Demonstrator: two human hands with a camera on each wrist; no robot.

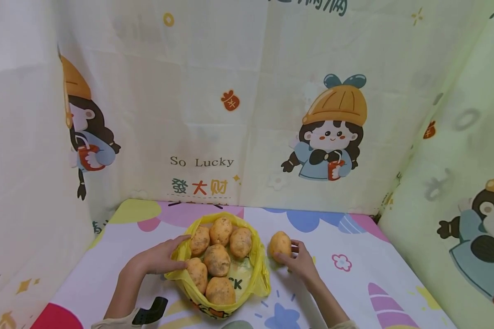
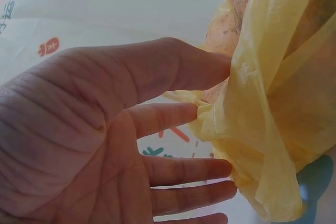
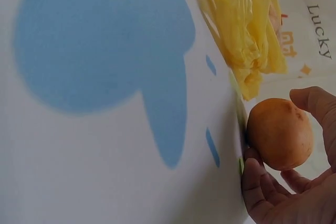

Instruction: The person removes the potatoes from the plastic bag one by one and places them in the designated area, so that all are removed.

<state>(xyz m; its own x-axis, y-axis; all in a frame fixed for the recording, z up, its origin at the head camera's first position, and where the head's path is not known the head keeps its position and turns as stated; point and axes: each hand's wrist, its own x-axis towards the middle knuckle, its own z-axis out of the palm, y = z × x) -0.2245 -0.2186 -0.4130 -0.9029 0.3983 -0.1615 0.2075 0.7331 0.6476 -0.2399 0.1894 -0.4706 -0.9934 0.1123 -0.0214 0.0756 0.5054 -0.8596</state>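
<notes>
Left hand touches yellow bag — potatoes inside partly hidden.

Over a colourfully printed tabletop, the left hand touches the left side of a yellow bag holding six potatoes, the right hand grips another potato beside it, and cartoon-printed cloth hangs behind.

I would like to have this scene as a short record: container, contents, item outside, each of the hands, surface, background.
Container: yellow plastic bag, mouth open upward
Contents: six potatoes visible
Outside: single potato, right of the bag
Left hand: touches the bag's left side
Right hand: holds the single potato
Surface: colourful printed table cover
Background: pale printed cloth reading "So Lucky"
</notes>
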